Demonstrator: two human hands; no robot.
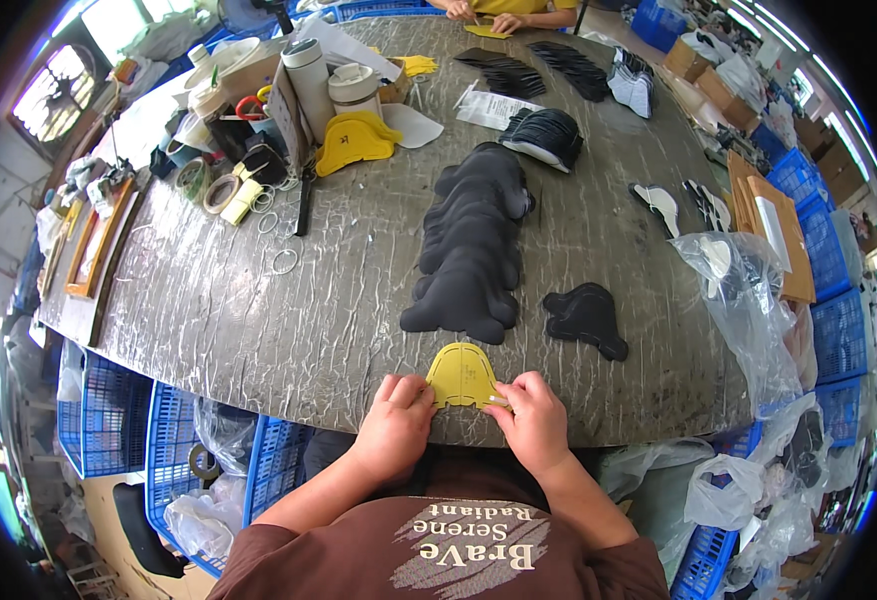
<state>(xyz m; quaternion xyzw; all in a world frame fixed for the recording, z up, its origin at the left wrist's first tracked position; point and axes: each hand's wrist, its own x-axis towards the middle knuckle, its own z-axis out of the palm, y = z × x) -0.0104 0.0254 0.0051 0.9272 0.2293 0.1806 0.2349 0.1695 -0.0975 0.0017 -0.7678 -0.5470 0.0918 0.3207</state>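
A small yellow shoe-shaped template [462, 375] lies at the near edge of the grey worktable [258, 310]. My left hand [395, 425] presses its left corner with the fingertips. My right hand [532, 418] pinches its right edge. Just beyond it a long overlapping row of black cut pieces [470, 245] runs away from me. A single black piece [586, 318] lies to the right of that row.
More stacks of black pieces [546, 135] lie further back. A yellow template [356, 140], tape rolls [220, 192], cups and clutter fill the far left. A clear plastic bag [748, 300] hangs at the right edge. Blue crates [108, 420] stand below. Another person's hands [488, 15] work at the far end.
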